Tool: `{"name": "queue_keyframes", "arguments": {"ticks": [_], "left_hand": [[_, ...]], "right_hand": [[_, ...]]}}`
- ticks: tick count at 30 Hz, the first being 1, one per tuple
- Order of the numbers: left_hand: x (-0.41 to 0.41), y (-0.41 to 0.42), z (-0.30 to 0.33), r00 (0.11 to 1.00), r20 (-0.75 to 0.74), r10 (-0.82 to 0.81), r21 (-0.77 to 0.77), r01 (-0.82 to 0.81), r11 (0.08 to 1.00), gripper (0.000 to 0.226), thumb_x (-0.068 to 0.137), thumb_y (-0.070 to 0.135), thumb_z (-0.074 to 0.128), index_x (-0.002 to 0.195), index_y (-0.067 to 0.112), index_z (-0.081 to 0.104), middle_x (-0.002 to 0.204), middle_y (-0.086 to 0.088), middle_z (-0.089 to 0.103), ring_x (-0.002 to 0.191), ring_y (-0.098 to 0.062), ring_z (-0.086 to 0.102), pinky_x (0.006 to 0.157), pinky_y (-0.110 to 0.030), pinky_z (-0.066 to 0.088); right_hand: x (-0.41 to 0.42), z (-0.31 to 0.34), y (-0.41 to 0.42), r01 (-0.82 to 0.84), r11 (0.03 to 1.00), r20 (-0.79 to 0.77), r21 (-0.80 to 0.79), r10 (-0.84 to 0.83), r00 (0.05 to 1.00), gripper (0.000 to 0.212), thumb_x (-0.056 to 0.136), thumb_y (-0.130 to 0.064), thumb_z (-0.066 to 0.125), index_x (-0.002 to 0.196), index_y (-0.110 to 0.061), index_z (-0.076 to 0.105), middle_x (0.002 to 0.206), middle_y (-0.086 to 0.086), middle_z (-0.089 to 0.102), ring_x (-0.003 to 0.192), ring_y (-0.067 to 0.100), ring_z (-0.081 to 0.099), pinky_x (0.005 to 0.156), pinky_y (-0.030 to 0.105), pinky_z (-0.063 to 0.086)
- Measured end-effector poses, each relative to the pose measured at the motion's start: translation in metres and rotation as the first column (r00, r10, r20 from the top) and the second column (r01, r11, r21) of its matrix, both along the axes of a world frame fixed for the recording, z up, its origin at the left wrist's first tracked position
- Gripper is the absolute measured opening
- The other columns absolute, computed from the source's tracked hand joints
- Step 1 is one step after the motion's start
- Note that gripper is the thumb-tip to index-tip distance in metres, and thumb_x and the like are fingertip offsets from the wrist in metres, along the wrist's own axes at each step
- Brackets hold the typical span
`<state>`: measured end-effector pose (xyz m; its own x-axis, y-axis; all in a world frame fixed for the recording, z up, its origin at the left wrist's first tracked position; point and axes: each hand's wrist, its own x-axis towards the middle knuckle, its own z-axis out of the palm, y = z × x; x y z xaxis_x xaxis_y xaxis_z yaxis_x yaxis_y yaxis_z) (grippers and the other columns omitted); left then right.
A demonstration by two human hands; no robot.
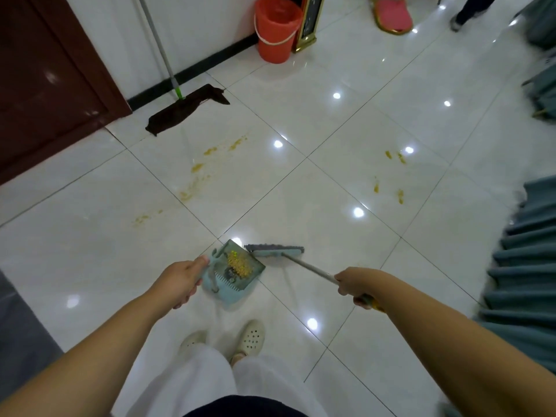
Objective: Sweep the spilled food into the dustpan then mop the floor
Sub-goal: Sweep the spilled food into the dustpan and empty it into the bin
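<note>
Left hand (180, 281): fingers curled round the back edge of the pale blue dustpan (233, 272), held low over the white tiled floor (301, 191). Right hand (355, 285): closed round the metal shaft of the broom (278, 251), the brush head just beside the dustpan's mouth, bristles close to its front rim; touching or not, impossible to tell.

Inside the dustpan: a heap of yellow spilled food (239, 262), lying in the middle of the tray.

Further out on the tiles: yellow smears (197, 168) trailing diagonally to the left, and a smaller group of yellow marks (394, 156) off to the right, well apart from the pan.

Beyond the left smears: a mop (185, 109), its dark cloth head flat on the floor, its handle leaning up against the wall. Near the wall further right: an orange bucket (276, 28).

Below the dustpan: two pale perforated shoes (251, 338).
</note>
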<state>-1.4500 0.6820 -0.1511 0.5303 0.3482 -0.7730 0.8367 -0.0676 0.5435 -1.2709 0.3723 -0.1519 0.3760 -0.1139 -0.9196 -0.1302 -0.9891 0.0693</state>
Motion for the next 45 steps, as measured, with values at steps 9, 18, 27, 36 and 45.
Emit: {"name": "queue_keyframes", "arguments": {"ticks": [9, 18, 27, 36, 45], "left_hand": [[-0.006, 0.012, -0.002, 0.994, -0.026, -0.105, 0.082, 0.106, 0.991, 0.055, 0.095, 0.054, 0.037, 0.069, 0.007, 0.051, 0.053, -0.007, 0.046, 0.041, -0.019, 0.039, 0.042, -0.020, 0.031], [-0.017, 0.021, -0.007, 0.971, -0.044, -0.235, 0.102, 0.238, 0.966, 0.053, 0.099, 0.048, 0.031, 0.072, 0.007, 0.052, 0.059, -0.008, 0.048, 0.048, -0.020, 0.041, 0.049, -0.022, 0.034], [-0.048, 0.040, -0.007, 0.952, 0.035, -0.306, 0.191, 0.294, 0.937, 0.056, 0.098, 0.051, 0.029, 0.069, 0.009, 0.051, 0.063, -0.011, 0.053, 0.054, -0.023, 0.046, 0.052, -0.025, 0.038], [-0.098, 0.074, -0.005, 0.961, 0.053, -0.272, 0.208, 0.256, 0.944, 0.056, 0.097, 0.052, 0.031, 0.069, 0.008, 0.053, 0.059, -0.008, 0.051, 0.052, -0.023, 0.045, 0.052, -0.025, 0.038], [-0.118, 0.086, -0.010, 0.945, -0.012, -0.328, 0.256, 0.319, 0.912, 0.055, 0.097, 0.054, 0.032, 0.067, 0.012, 0.052, 0.057, -0.005, 0.050, 0.049, -0.021, 0.044, 0.048, -0.023, 0.035]], "right_hand": [[-0.001, -0.004, 0.010, 0.349, 0.929, -0.075, 0.123, -0.342, 0.937, 0.038, 0.099, -0.014, 0.045, 0.136, -0.007, 0.042, 0.068, 0.010, 0.049, 0.041, 0.012, 0.040, 0.037, 0.016, 0.038], [-0.079, -0.011, 0.046, 0.532, 0.836, -0.254, 0.134, -0.490, 0.834, 0.026, 0.097, -0.013, 0.046, 0.121, -0.003, 0.045, 0.066, 0.010, 0.048, 0.039, 0.011, 0.042, 0.037, 0.015, 0.040], [-0.115, 0.030, 0.048, 0.574, 0.802, -0.294, 0.167, -0.516, 0.805, 0.027, 0.098, -0.013, 0.045, 0.124, -0.020, 0.048, 0.057, 0.004, 0.041, 0.039, 0.009, 0.037, 0.034, 0.016, 0.035], [-0.124, 0.024, 0.065, 0.668, 0.709, -0.162, 0.227, -0.649, 0.744, 0.028, 0.098, -0.010, 0.045, 0.125, -0.015, 0.048, 0.061, 0.007, 0.042, 0.030, 0.008, 0.037, 0.031, 0.012, 0.034], [-0.097, -0.014, 0.058, 0.787, 0.554, -0.149, 0.273, -0.784, 0.603, 0.017, 0.100, -0.016, 0.048, 0.091, -0.002, 0.043, 0.060, 0.010, 0.044, 0.025, 0.010, 0.040, 0.029, 0.014, 0.037]]}}
